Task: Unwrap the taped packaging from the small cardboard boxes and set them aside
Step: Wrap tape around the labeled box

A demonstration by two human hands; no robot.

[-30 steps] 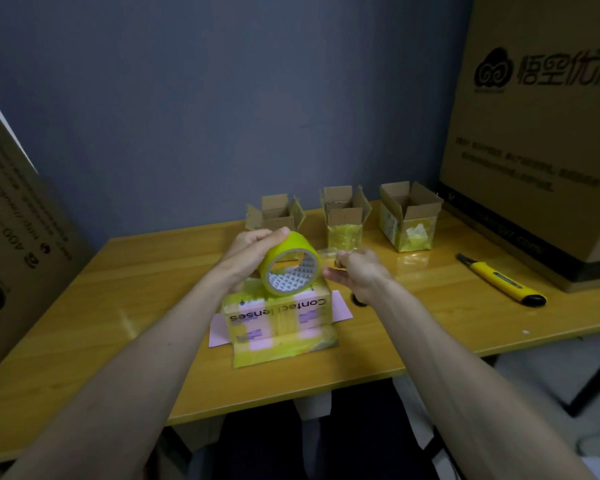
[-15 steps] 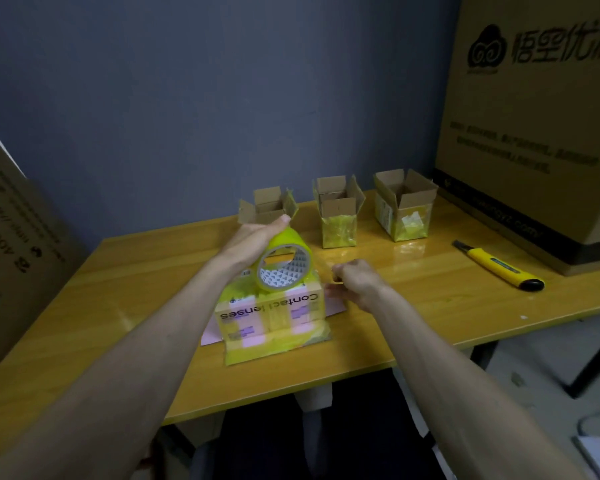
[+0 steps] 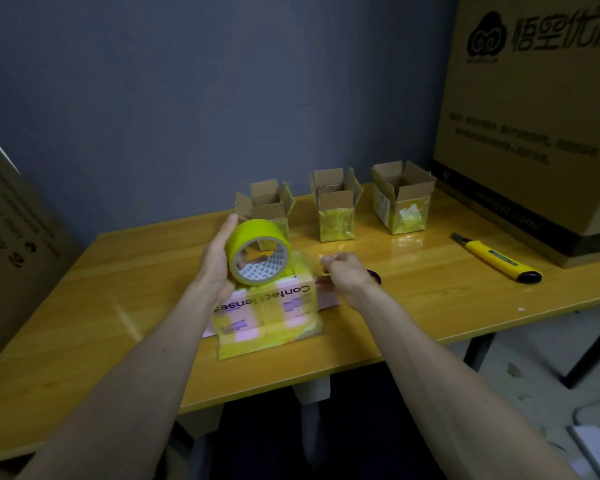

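Cupping the yellow tape roll (image 3: 257, 252) above the taped pink box (image 3: 267, 308), the left hand (image 3: 215, 261) is steadying while the right hand (image 3: 347, 275) is pinching the loose strip; it is risking snagging or tearing.

A wooden table (image 3: 430, 296) stands against a blue-grey wall (image 3: 187, 98) in dim light.
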